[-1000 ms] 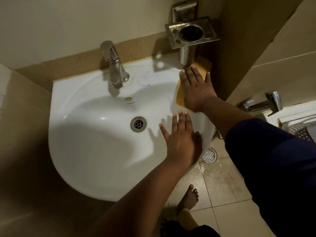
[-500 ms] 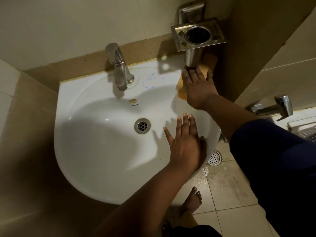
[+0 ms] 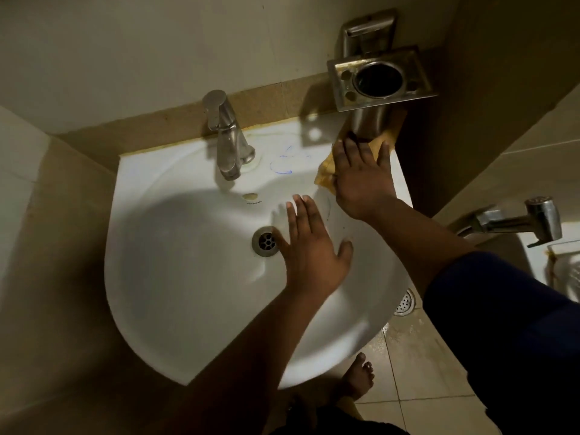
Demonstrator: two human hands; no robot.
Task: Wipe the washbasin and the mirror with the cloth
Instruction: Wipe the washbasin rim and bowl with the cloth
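Head view looks straight down on the white washbasin (image 3: 175,277), and the right hand (image 3: 361,180) is flat on the yellow cloth (image 3: 326,174), fingers spread, pressing it onto the rear right corner of the rim just beneath the steel tumbler holder (image 3: 381,78). No pinch here, it's an open palm pinning the fabric down. The left hand (image 3: 309,249) is splayed wide and holding nothing, over the inner slope of the bowl beside the drain (image 3: 266,241) (whether it touches the surface, I cannot tell).

That cloth looks soft, thin and light; it bunches at its free edge, so it should fold to any curve. Best worked under the whole palm, or gathered into a wad for the tight spot behind the chrome tap (image 3: 227,142). The basin is smooth glazed ceramic, glossy and hard, a rounded bowl with a flat back ledge, likely slick under the cloth. Blue scribble marks (image 3: 284,164) sit on the ledge between tap and cloth, and they may need firmer rubbing. Brushed metal on the holder, beige tile all around. No mirror in sight, so that half of the job looks not yet begun
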